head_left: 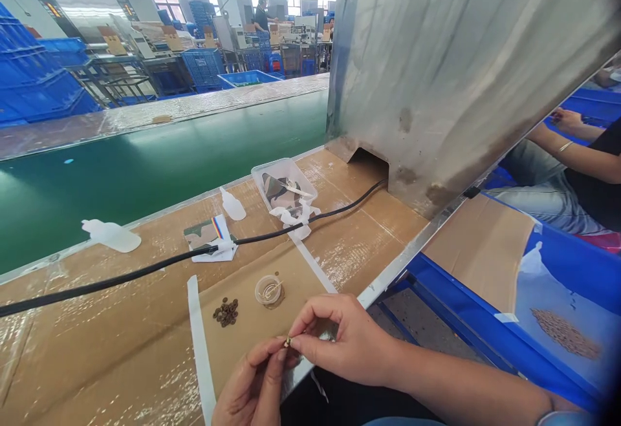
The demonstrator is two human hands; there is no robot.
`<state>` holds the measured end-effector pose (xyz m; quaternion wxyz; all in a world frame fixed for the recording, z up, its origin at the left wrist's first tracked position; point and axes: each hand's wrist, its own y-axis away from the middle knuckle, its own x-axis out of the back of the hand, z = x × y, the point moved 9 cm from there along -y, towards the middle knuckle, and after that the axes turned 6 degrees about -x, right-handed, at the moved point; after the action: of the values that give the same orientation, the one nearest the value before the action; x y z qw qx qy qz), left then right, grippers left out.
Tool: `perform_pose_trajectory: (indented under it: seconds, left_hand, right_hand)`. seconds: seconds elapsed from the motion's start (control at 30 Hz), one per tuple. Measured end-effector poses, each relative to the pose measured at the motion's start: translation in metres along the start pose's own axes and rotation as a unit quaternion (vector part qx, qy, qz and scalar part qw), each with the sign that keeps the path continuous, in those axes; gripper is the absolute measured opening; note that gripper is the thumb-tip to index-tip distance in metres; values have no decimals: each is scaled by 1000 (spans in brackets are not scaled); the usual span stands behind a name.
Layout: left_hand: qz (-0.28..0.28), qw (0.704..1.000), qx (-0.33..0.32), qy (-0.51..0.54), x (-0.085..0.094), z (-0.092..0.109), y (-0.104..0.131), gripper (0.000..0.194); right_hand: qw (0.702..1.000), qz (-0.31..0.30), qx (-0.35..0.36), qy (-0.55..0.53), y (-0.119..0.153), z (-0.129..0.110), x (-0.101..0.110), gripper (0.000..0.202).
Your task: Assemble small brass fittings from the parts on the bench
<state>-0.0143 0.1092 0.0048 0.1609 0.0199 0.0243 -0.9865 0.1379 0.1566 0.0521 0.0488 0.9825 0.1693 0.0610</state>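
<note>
My left hand (255, 381) and my right hand (339, 339) meet at the table's front edge, thumbs and forefingers pinched together. Between their fingertips is a tiny brownish piece (288, 342), too small to name, which both hands appear to grip. On the brown paper sheet (252, 277) just beyond lies a pile of small dark-brown round pieces (226, 312), some with a hole. Beside the pile stands a small clear round tub (269, 290) with thin pale strands in it.
A black cable (160, 263) crosses the table into a notch in a tall metal panel (436, 77). Behind it are white squeeze bottles (114, 236), a clear plastic box (284, 183) and a green conveyor belt (194, 154). A blue bin (572, 245) and another person's arms (577, 148) are at right.
</note>
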Motion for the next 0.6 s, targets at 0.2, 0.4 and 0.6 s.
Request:
perform_pose_trajectory:
  seconds: [0.2,0.4,0.6]
  left_hand:
    - [-7,1000,-1,11,0,-2,1,17]
    - [4,1000,6,4,1,-3,3,18]
    - [-7,999,-40,-30,3,0,3,13]
  right_hand:
    - [1000,7,6,28,0,1,2,5]
    - [999,8,8,31,1,0,2,6]
    - [999,22,14,38,2,-1,3,4]
